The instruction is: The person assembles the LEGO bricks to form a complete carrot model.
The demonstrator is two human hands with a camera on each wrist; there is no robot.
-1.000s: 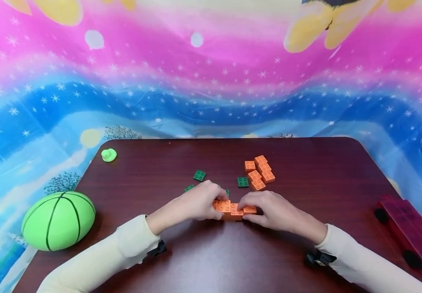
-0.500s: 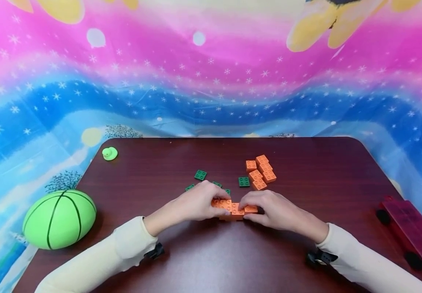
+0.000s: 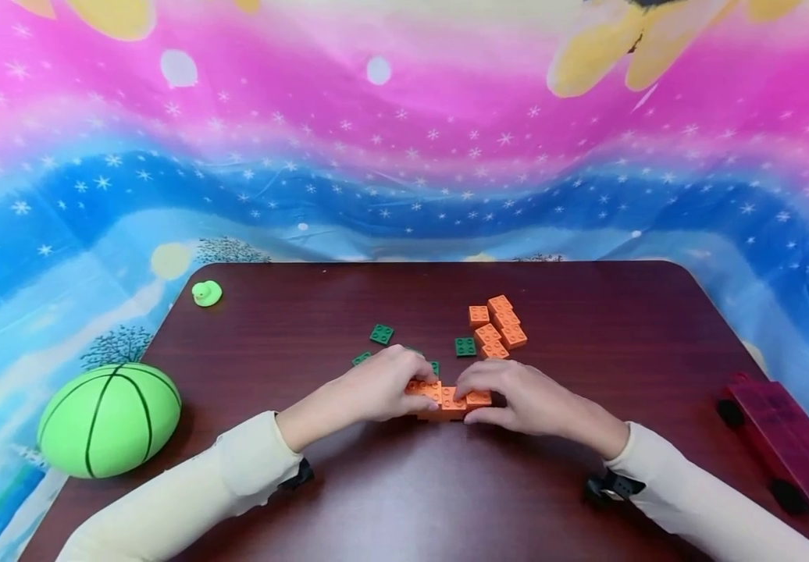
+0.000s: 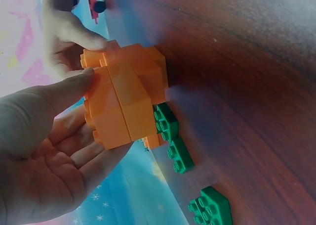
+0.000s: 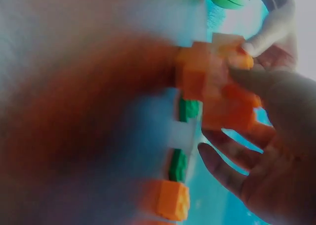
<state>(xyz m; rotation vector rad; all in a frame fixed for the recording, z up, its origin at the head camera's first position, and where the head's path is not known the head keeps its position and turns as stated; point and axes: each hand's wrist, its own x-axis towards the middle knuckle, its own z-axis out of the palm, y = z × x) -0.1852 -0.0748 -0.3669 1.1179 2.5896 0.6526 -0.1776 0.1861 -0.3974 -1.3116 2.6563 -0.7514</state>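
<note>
Several orange toy bricks (image 3: 452,400) are joined into a low stepped structure near the middle of the table. My left hand (image 3: 385,384) grips its left end, thumb on the near side and fingers behind. At the right end my right hand (image 3: 520,398) holds the structure between thumb and fingers. The left wrist view shows stacked bricks (image 4: 123,106) in two layers, studs facing up and away from the tabletop. Thin green bricks (image 3: 381,334) lie just beyond the left hand, some partly hidden by it. Another green brick (image 3: 465,346) lies farther right.
A group of loose orange bricks (image 3: 506,321) lies beyond my right hand. A green ball (image 3: 111,421) sits at the table's left edge, a small green rubber duck (image 3: 206,293) at the far left corner. A translucent red toy car (image 3: 787,445) stands along the right edge of the brown table (image 3: 404,492).
My left thumb has slid slightly right along the near side of the orange structure. The right hand keeps its hold, and the loose bricks lie where they were.
</note>
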